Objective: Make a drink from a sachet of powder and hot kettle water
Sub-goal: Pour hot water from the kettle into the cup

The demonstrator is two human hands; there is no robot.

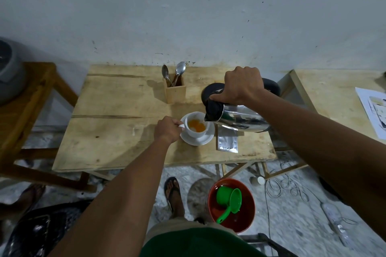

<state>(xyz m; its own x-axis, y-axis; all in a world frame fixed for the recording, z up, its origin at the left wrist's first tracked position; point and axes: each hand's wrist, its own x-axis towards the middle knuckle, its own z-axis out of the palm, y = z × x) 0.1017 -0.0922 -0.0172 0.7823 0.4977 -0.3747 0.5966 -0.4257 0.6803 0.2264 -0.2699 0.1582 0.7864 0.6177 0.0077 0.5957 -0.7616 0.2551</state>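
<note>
Tabletop (117, 131): cup (197, 126) between hands, kettle (238, 119) tilted.

We see both of our forearms bare to the lower frame edge, with no sleeves, watches or rings on the left hand (167, 129) or the right hand (243, 85). Low in the view we wear a dark green top (198, 243) above tan shorts (173, 226). One foot sits in a dark flip-flop sandal (172, 192).
</note>
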